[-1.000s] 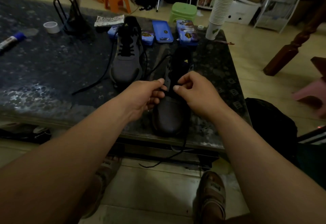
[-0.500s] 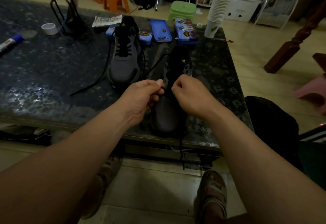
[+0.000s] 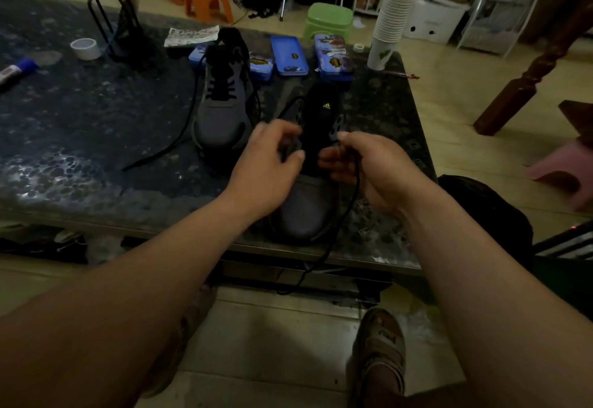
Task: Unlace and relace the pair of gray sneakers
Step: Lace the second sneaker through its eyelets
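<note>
Blue tins [image 3: 288, 56], stacked paper cups [image 3: 396, 19] and the far sneaker [image 3: 224, 102] stand on the surface [image 3: 96, 138] behind. The near sneaker [image 3: 308, 205], gray with a black tongue, sits toe toward me at the front edge, its lace [image 3: 348, 212] dangling off. My right hand [image 3: 375, 167] pinches the lace; my left hand [image 3: 266, 163] curls by the eyelets, its grip too blurred to tell.

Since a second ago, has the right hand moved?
Yes. The right hand shifted rightward, from over the near sneaker's tongue to its right edge, gripping the black lace.
</note>
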`<control>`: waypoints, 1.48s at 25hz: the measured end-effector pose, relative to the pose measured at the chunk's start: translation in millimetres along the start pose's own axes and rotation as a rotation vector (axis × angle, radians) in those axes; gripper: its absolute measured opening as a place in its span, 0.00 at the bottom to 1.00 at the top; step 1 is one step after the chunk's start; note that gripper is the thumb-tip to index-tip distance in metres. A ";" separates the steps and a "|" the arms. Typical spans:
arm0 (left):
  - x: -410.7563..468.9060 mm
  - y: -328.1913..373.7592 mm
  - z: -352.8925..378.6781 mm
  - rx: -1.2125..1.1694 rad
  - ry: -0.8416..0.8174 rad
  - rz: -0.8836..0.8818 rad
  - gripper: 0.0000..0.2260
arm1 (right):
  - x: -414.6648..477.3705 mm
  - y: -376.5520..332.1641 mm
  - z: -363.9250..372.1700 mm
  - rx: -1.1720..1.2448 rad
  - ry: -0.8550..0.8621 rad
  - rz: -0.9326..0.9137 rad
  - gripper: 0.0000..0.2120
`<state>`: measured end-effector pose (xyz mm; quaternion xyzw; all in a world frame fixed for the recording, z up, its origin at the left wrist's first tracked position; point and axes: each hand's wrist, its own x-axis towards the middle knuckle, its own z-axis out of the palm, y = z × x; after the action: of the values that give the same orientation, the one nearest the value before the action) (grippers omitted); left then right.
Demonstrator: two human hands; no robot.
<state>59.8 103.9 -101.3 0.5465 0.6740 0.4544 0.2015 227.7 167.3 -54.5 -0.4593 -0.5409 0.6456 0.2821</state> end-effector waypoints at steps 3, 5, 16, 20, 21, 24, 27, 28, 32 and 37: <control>2.8 21.1 -2.7 0.299 -0.151 0.262 0.12 | -6.1 -7.4 -2.9 -0.124 -0.085 -0.143 0.11; 11.3 27.2 -7.1 0.116 -0.161 0.181 0.01 | -5.0 -10.8 -10.0 -0.160 -0.093 -0.161 0.09; 35.3 6.3 -62.7 -0.647 0.126 -0.480 0.06 | 27.8 -0.9 -56.7 -0.668 0.420 -0.217 0.07; 39.3 -4.6 -71.5 -0.658 0.195 -0.553 0.06 | 29.6 -8.7 -32.4 -0.783 0.346 -0.270 0.13; 39.2 -6.8 -72.4 -0.652 0.194 -0.567 0.06 | 28.3 -11.1 -23.1 -0.803 0.383 -0.324 0.13; 37.2 -6.5 -71.9 -0.662 0.181 -0.573 0.06 | 22.4 -14.1 6.2 -0.784 0.485 -0.424 0.05; 35.2 -0.2 -68.2 -0.685 0.165 -0.524 0.07 | 14.7 -4.0 31.4 -1.034 0.415 -0.337 0.07; 34.5 2.6 -66.5 -0.678 0.149 -0.500 0.08 | 14.4 -0.1 37.9 -1.110 0.421 -0.349 0.09; 30.8 12.5 -51.4 -0.604 0.066 -0.377 0.07 | 24.0 0.7 48.9 -1.229 0.511 -0.357 0.13; 31.7 11.3 -46.1 -0.615 0.093 -0.417 0.07 | 33.8 -0.8 43.2 -0.909 0.420 -0.255 0.05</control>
<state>20.4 114.9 -61.4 0.2902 0.6115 0.6089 0.4137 174.6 177.7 -63.7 -0.5857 -0.7502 0.1998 0.2329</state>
